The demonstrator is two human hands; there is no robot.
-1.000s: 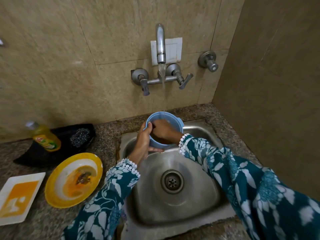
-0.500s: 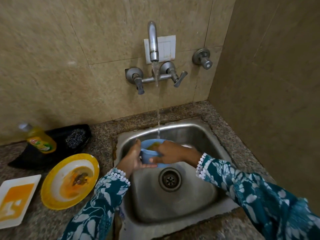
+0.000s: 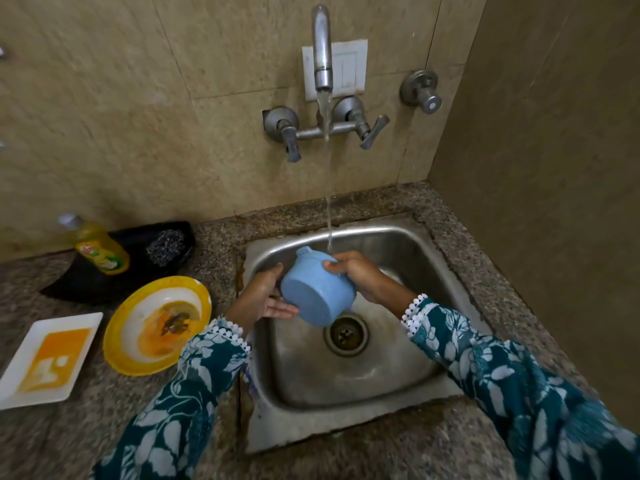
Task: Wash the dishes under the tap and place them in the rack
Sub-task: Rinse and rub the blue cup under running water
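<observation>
A light blue bowl (image 3: 317, 289) is tipped over in the steel sink (image 3: 408, 368), its base facing me, above the drain (image 3: 345, 335). My right hand (image 3: 360, 277) grips its far rim with curled fingers. My left hand (image 3: 265, 299) cups its left side, fingers fairly straight under the bowl. Water runs from the wall tap (image 3: 322, 50) and falls just past the bowl's upper edge. A dirty yellow-rimmed plate (image 3: 157, 323) and a stained white rectangular plate (image 3: 48, 358) lie on the counter to the left. No rack is in view.
A yellow dish-soap bottle (image 3: 98, 249) and a steel scrubber (image 3: 166, 245) lie on a black tray (image 3: 86, 282) at the back left. Tiled walls close the back and right. The granite counter (image 3: 381, 459) surrounds the sink.
The bowl came down from under the tap into the sink and was turned over, so its base now faces up toward me. Both hands moved down with it.
</observation>
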